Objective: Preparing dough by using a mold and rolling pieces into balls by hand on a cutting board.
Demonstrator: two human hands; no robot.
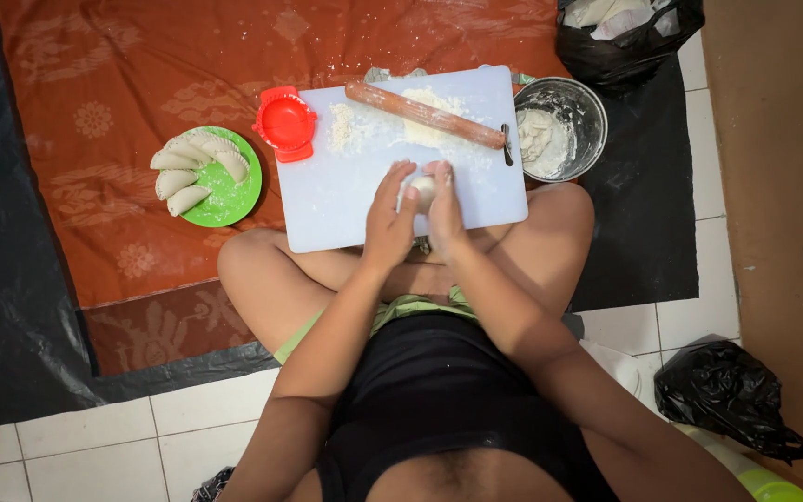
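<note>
Head view: one camera looks down at you seated cross-legged on the floor, a board across your knees.
Dough ball: one small pale dough ball (pixel 422 192) sits pressed between your two palms, above the near edge of the white cutting board (pixel 327 200).
Left hand: your left hand (pixel 388 212) cups the ball from the left, its fingers (pixel 396 178) curved partly closed against the dough.
Right hand: your right hand (pixel 445 206) cups it from the right, fingers bent over the top, so only a sliver of dough shows between the two hands.
Board: one wooden rolling pin (pixel 425 114) lies slantwise across the far half of the board, over a patch of loose flour (pixel 355 128) and a flattened pale sheet you cannot see fully.
Press: one red round dumpling press (pixel 284 123) rests at the board's far left corner, half on the cloth.
Plate: one green plate (pixel 231 191) left of the board holds five folded half-moon dumplings (pixel 188 167), dusted with flour.
Bowl: one metal bowl (pixel 578 102) right of the board holds a lump of dough (pixel 539 139), with a utensil handle against its rim.
Bags: two black plastic bags, one (pixel 625 46) beyond the bowl with pale wrapped things inside, one (pixel 727 395) on the tiles by your right side.
Underlay: an orange patterned cloth (pixel 141 84) lies over black sheeting.
</note>
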